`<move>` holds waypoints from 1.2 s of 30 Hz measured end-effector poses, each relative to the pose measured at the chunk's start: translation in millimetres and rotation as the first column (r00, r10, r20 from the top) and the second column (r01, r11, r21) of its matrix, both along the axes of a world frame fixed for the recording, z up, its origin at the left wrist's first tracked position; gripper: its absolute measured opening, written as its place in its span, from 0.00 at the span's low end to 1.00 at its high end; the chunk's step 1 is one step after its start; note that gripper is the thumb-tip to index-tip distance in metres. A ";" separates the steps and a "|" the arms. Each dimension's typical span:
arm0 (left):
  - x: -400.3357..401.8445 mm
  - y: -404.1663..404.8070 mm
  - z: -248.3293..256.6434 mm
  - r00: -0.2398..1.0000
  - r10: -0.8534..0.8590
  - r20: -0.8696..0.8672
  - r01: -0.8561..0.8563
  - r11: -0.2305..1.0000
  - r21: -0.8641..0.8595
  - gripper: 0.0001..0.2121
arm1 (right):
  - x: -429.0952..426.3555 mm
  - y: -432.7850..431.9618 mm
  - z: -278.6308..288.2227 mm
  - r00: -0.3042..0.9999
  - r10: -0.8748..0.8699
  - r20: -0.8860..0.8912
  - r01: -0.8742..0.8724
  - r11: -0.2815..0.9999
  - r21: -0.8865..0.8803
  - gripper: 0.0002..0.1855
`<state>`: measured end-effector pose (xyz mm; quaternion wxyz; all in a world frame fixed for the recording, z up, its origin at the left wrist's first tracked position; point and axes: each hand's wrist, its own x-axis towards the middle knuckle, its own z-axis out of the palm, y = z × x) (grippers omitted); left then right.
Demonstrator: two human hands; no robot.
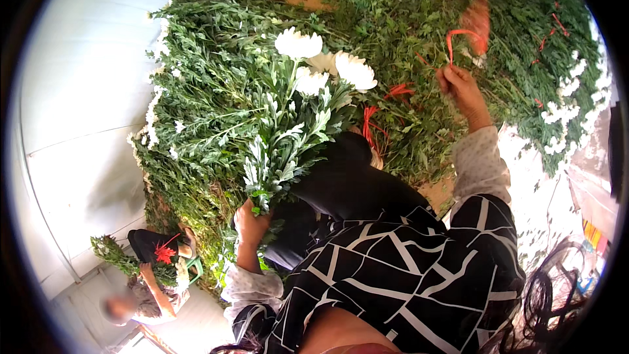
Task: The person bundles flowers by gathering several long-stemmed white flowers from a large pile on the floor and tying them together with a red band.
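Observation:
A bunch of white chrysanthemums (300, 113) leans across my lap, its leafy stems gripped low by my left hand (251, 223). Several large white blooms (355, 71) top the bunch, and its stem ends are hidden near my sleeve. Held out to the right, my right hand (461, 86) pinches a red tie strip (457, 33) between thumb and fingers. The strip arches up and over to the right above the greenery. Beside it is a blurred red object (476, 22) that I cannot make out. More red strips (369, 125) hang in a bundle by my knee.
Cut leafy stems (211, 64) cover the floor ahead and to both sides. White flowers (565, 103) lie along the right edge. At lower left a person (152, 300) sits near a green stool (195, 268), holding another bunch (115, 255). A pale wall (88, 108) stands left.

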<state>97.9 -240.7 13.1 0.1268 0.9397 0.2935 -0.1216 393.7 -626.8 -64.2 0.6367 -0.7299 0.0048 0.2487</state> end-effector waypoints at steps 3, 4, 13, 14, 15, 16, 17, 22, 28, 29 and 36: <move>-9.7 18.7 -3.5 0.984 -0.055 0.168 0.051 0.998 0.032 0.20 | 14.3 8.9 20.4 0.673 0.226 0.704 0.288 0.797 -0.531 0.11; -10.1 22.8 -2.0 0.966 -0.016 0.257 0.021 1.000 -0.014 0.19 | 17.9 25.8 20.1 0.561 0.401 0.724 0.347 0.680 -0.645 0.10; 32.9 -7.9 85.3 0.896 -0.055 0.441 0.233 0.903 -0.362 0.21 | -134.6 279.1 33.7 0.264 0.768 0.583 -0.705 0.566 -0.427 0.13; 26.7 -2.0 78.3 0.886 -0.127 0.447 0.269 0.924 -0.271 0.24 | -148.1 278.0 39.4 0.268 0.786 0.556 -0.759 0.528 -0.380 0.13; 29.6 -0.4 76.2 0.866 -0.218 0.451 0.328 0.928 -0.180 0.26 | -151.2 268.2 46.9 0.271 0.790 0.550 -0.777 0.517 -0.359 0.13; 22.5 -0.1 80.7 0.882 -0.218 0.417 0.335 0.914 -0.229 0.29 | -159.2 265.8 50.9 0.263 0.801 0.538 -0.813 0.484 -0.324 0.13; 12.4 -1.7 76.3 0.938 -0.067 0.341 0.190 0.921 -0.340 0.17 | -165.3 264.1 53.8 0.247 0.809 0.533 -0.839 0.454 -0.300 0.13; 16.0 4.4 65.6 0.958 -0.087 0.274 0.179 0.925 -0.334 0.22 | -160.6 249.5 65.2 0.370 0.621 0.691 -0.769 0.622 -0.149 0.14; 29.3 21.6 71.9 0.959 -0.075 0.273 0.122 0.979 -0.163 0.21 | -140.4 236.1 111.6 0.480 0.680 0.555 -0.757 0.640 -0.130 0.07; 32.0 20.7 82.1 0.968 -0.015 0.252 0.063 0.981 -0.185 0.18 | -138.6 233.9 107.4 0.528 0.629 0.570 -0.741 0.669 -0.051 0.07; 33.7 -1.2 49.5 0.956 -0.095 0.278 0.067 0.992 0.106 0.13 | -175.8 227.2 120.7 0.113 0.706 0.699 -0.671 0.573 -0.470 0.06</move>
